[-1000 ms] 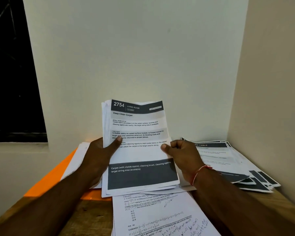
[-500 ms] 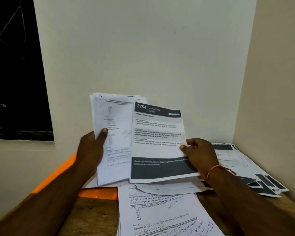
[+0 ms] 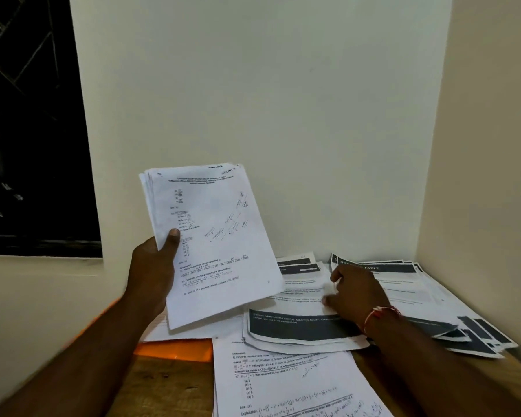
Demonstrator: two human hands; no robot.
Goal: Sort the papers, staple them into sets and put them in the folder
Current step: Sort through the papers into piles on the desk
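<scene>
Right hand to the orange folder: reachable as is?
Probably, but only its bare strip. The right hand rests on the banded sheets; the folder lies to its left, mostly under white sheets, with the stack in the left hand held above it.

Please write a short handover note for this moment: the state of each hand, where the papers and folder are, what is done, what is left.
Left hand grips a stack of maths sheets, raised above the table.
Right hand rests on a pile of dark-banded forms; its grip is blurred.
A second forms pile lies to the right, loose maths sheets lie nearest, the orange folder partly under papers.
Done: sorting begun. Left: finish sorting, staple, file. No stapler in view.
</scene>
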